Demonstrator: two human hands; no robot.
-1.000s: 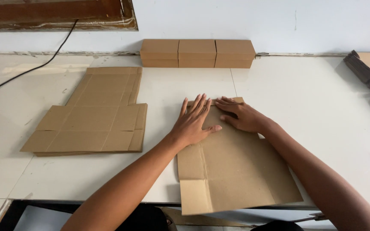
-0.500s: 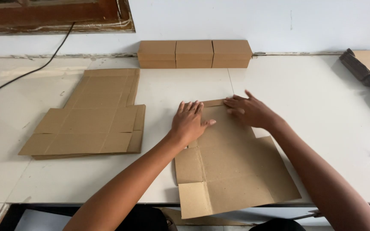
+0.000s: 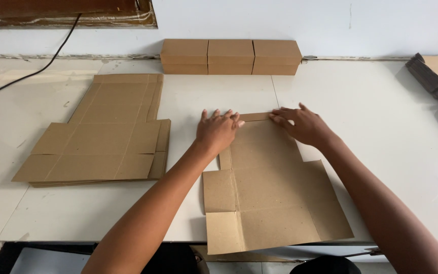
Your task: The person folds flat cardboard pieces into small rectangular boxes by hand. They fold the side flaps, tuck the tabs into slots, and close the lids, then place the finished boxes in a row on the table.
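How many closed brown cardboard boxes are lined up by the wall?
3, side by side at the table's far edge: left closed brown cardboard box, middle box, right box. Any behind them would be hidden.

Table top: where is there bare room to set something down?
The table lies bare right of the cardboard sheet, up to the dark object at the far right edge. A narrower strip runs between that sheet and the stack of flat blanks. Crowded: the three boxes by the wall.
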